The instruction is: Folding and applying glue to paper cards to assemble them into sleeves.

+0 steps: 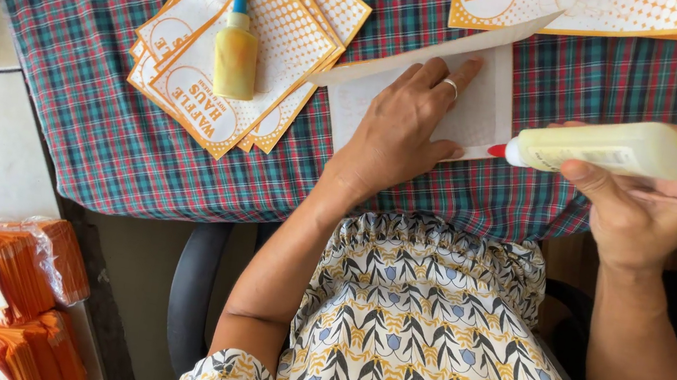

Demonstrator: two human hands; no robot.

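My left hand lies flat, fingers apart, pressing a white paper sheet on the plaid tablecloth. The sheet's upper flap is folded up. My right hand grips a yellowish glue bottle held sideways. Its red tip points left and sits at the sheet's lower right edge, close to my left fingers.
A second yellow glue bottle with a blue cap lies on a fanned pile of orange-and-white printed sheets. Another stack of such sheets sits at the top right. Wrapped bundles of orange sheets stand on the floor at lower left.
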